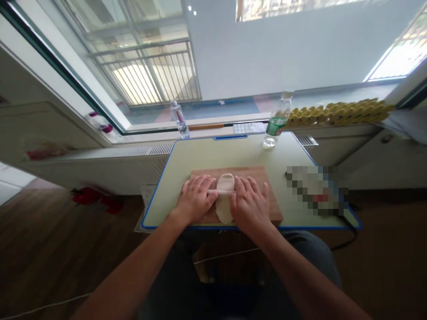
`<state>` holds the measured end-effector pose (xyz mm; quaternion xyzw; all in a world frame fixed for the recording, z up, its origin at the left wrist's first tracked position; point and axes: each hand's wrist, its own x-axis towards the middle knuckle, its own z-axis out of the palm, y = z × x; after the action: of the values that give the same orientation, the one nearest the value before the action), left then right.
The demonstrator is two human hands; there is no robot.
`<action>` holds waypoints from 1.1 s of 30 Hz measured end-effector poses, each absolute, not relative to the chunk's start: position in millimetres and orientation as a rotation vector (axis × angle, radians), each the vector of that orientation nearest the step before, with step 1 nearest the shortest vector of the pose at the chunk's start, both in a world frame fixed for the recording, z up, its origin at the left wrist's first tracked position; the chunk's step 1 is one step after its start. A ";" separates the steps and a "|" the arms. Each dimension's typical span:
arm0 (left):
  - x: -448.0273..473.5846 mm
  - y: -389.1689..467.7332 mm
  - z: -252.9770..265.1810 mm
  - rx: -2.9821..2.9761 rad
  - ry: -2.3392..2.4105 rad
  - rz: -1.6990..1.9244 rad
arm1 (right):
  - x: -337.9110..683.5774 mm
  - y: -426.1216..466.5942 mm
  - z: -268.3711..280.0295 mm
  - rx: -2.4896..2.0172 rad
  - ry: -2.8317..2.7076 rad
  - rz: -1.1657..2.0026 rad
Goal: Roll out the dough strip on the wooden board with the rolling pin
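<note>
A thin pale rolling pin (pixel 225 192) lies across an oval sheet of dough (pixel 226 213) on a wooden cutting board (pixel 208 217). My left hand (pixel 196 195) is over the pin's left end, its thumb pointing in toward the dough. Over the right end is my right hand (pixel 251 202), fingers bent forward and thumb close to the dough's right edge. Both palms cover the pin's ends, so only its middle shows. The dough reaches out beyond the pin on the far and near sides.
The board rests on a small pale green table (pixel 195 153) with a blue rim. A green-labelled bottle (pixel 275 126) stands at its far right; another bottle (pixel 180 120) is at the far left corner. A pixelated object (pixel 315 189) with a black cable lies at right.
</note>
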<state>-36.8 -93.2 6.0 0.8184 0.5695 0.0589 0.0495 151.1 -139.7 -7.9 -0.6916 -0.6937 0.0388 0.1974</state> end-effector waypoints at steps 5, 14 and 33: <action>-40.4 -89.4 10.2 2.553 1.583 0.286 | 144.0 -142.3 -0.5 -2.009 -1.890 0.140; -26.4 -73.1 -0.1 2.640 1.661 0.333 | 144.7 -109.4 -4.3 -2.127 -1.899 -0.020; -15.5 -38.6 1.2 2.605 1.727 0.249 | 151.3 -88.3 1.1 -2.142 -2.007 -0.070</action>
<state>-15.5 -38.6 1.2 0.8308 0.5509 0.0794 0.0030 151.3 -88.3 1.1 -0.7256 -0.6800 -0.0236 0.1026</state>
